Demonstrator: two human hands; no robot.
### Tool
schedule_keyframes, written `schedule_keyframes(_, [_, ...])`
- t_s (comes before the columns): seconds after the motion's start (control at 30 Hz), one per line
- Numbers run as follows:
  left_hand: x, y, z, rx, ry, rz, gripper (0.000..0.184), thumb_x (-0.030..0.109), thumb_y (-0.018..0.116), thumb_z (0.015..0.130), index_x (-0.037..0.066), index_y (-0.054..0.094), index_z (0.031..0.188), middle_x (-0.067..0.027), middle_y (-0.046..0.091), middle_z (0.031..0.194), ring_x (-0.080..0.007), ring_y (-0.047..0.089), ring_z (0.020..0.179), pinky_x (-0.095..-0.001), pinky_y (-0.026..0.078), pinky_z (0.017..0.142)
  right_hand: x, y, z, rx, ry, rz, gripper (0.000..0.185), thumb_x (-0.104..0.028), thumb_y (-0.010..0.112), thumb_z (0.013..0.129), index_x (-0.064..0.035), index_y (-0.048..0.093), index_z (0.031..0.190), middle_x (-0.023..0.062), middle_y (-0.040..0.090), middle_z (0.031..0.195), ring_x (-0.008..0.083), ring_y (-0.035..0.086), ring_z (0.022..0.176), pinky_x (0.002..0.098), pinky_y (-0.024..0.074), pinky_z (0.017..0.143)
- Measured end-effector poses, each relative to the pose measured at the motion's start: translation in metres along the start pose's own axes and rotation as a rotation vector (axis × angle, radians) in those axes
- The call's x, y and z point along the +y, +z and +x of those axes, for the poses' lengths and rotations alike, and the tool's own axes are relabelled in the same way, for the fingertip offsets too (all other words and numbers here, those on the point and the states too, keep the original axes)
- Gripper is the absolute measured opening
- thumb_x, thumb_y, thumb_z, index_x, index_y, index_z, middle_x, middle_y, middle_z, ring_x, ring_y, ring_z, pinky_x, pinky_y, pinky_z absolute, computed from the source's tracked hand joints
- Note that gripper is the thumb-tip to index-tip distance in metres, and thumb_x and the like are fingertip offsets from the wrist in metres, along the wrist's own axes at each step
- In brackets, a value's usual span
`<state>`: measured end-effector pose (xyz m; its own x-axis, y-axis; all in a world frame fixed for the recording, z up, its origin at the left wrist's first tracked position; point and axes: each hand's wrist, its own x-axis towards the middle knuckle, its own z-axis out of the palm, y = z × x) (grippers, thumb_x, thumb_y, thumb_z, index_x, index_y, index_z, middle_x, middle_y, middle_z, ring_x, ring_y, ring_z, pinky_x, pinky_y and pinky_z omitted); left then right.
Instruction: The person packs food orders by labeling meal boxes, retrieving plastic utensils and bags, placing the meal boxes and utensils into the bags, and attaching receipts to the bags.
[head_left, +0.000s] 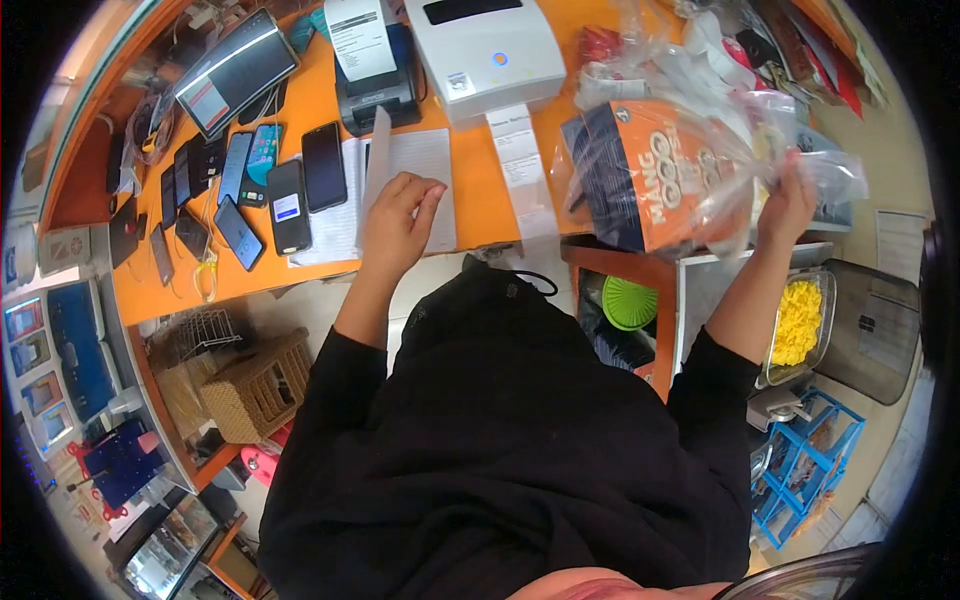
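Observation:
My right hand (788, 208) is closed around the gathered top of a clear plastic bag (735, 185) at the table's right side. Inside the bag, a tilted orange and dark blue box (645, 175) with white lettering shows through. My left hand (402, 215) is over an open notebook (425, 160), its fingers curled and thumb pressed in. A narrow white paper slip (375, 165) rises from that hand, apparently pinched in it. Beside it lie a black phone (323, 165) and a card terminal-like dark device (290, 208).
A white label printer (490, 55) has a printed strip (522, 170) hanging out; a black receipt printer (378, 95) stands beside it. Several phones and a tablet (238, 75) fill the left. Below right are a yellow-filled container (797, 322) and blue rack (808, 465).

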<state>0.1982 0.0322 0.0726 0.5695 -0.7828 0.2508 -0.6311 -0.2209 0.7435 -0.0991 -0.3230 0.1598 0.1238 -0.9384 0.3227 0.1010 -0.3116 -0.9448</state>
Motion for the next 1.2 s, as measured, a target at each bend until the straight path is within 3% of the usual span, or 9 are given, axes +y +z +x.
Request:
schedule_keyframes(0.13, [-0.014, 0.001, 0.019, 0.001, -0.068, -0.134, 0.012, 0.013, 0.06, 0.089, 0.003, 0.065, 0.092, -0.0105, 0.061, 0.088, -0.0232, 0.059, 0.071, -0.0293, 0.048, 0.063, 0.004, 0.055, -0.026, -0.539, -0.062, -0.631, 0.02, -0.02, 0.062, 0.09, -0.0041, 0.066, 0.101, -0.0045, 0.049, 0.07, 0.0072, 0.041, 0.059, 0.022, 0.0316, 0.054])
schedule_keyframes(0.27, [-0.029, -0.008, 0.041, 0.151, -0.109, -0.182, 0.013, 0.013, 0.06, 0.089, 0.003, 0.064, 0.095, -0.0082, 0.06, 0.084, -0.0166, 0.057, 0.069, -0.026, 0.046, 0.062, -0.008, 0.076, -0.05, -0.298, 0.146, -0.431, 0.03, -0.018, 0.064, 0.088, -0.0063, 0.059, 0.115, -0.0044, 0.053, 0.075, 0.0027, 0.04, 0.061, 0.0179, 0.0271, 0.05])
schedule_keyframes(0.33, [-0.045, -0.017, 0.056, 0.322, -0.158, -0.239, 0.013, 0.013, 0.06, 0.09, 0.002, 0.064, 0.096, -0.0073, 0.06, 0.082, -0.0131, 0.055, 0.067, -0.0249, 0.045, 0.061, -0.021, 0.067, -0.055, -0.255, -0.024, -0.413, 0.048, -0.009, 0.062, 0.087, -0.004, 0.044, 0.131, 0.0003, 0.056, 0.099, 0.0021, 0.043, 0.066, 0.0169, 0.0296, 0.05])
schedule_keyframes(0.37, [-0.057, -0.023, 0.066, 0.409, -0.194, -0.31, 0.015, 0.012, 0.059, 0.09, 0.001, 0.063, 0.098, -0.0069, 0.06, 0.081, -0.0116, 0.054, 0.065, -0.0248, 0.045, 0.06, -0.029, 0.069, -0.066, -0.037, -0.091, -0.339, 0.051, -0.004, 0.061, 0.085, -0.0021, 0.041, 0.132, 0.0005, 0.055, 0.093, 0.0029, 0.041, 0.064, 0.0168, 0.0306, 0.051])
schedule_keyframes(0.4, [-0.07, -0.03, 0.076, 0.495, -0.229, -0.382, 0.017, 0.012, 0.059, 0.09, -0.001, 0.063, 0.101, -0.0065, 0.06, 0.08, -0.0101, 0.053, 0.063, -0.0248, 0.045, 0.059, -0.048, 0.062, -0.069, -0.168, -0.14, -0.256, 0.051, 0.0, 0.059, 0.085, 0.0006, 0.04, 0.132, 0.0023, 0.054, 0.091, 0.0044, 0.04, 0.062, 0.0169, 0.0318, 0.051])
schedule_keyframes(0.6, [-0.137, -0.062, 0.144, 0.31, -0.357, -0.138, 0.047, 0.02, 0.072, 0.077, -0.003, 0.058, 0.116, -0.0114, 0.066, 0.082, -0.0197, 0.064, 0.067, -0.0299, 0.048, 0.06, -0.076, 0.089, -0.101, -0.089, -0.386, -0.219, 0.051, 0.005, 0.056, 0.083, -0.0002, 0.04, 0.132, 0.0073, 0.054, 0.092, 0.0052, 0.042, 0.061, 0.0168, 0.0328, 0.049])
schedule_keyframes(0.83, [-0.156, -0.029, 0.14, 0.322, -0.388, -0.131, 0.04, 0.021, 0.077, 0.072, -0.003, 0.063, 0.101, -0.0113, 0.062, 0.077, -0.0203, 0.06, 0.067, -0.0317, 0.048, 0.064, -0.07, 0.092, -0.113, -0.114, -0.322, -0.207, 0.051, 0.005, 0.058, 0.084, -0.0008, 0.041, 0.131, 0.0087, 0.055, 0.096, 0.0048, 0.044, 0.064, 0.0153, 0.0337, 0.048])
schedule_keyframes(1.07, [-0.11, -0.061, 0.13, 0.614, -0.067, 0.08, 0.06, 0.028, 0.078, 0.073, 0.001, 0.054, 0.12, -0.0217, 0.051, 0.115, -0.0347, 0.044, 0.112, -0.0447, 0.037, 0.093, -0.059, 0.127, -0.143, -0.462, -0.34, -0.232, 0.051, 0.008, 0.056, 0.085, 0.0017, 0.036, 0.132, 0.0136, 0.056, 0.103, 0.0135, 0.052, 0.082, 0.0234, 0.0427, 0.071])
schedule_keyframes(1.2, [-0.219, -0.12, 0.135, 0.884, -0.278, 0.4, 0.072, 0.042, 0.063, 0.083, 0.003, 0.035, 0.137, -0.0295, 0.034, 0.136, -0.0455, 0.031, 0.125, -0.0536, 0.025, 0.103, -0.063, 0.129, -0.135, -0.441, -0.331, -0.234, 0.049, 0.006, 0.054, 0.087, 0.0013, 0.037, 0.133, 0.0144, 0.056, 0.108, 0.0102, 0.051, 0.073, 0.021, 0.0421, 0.066])
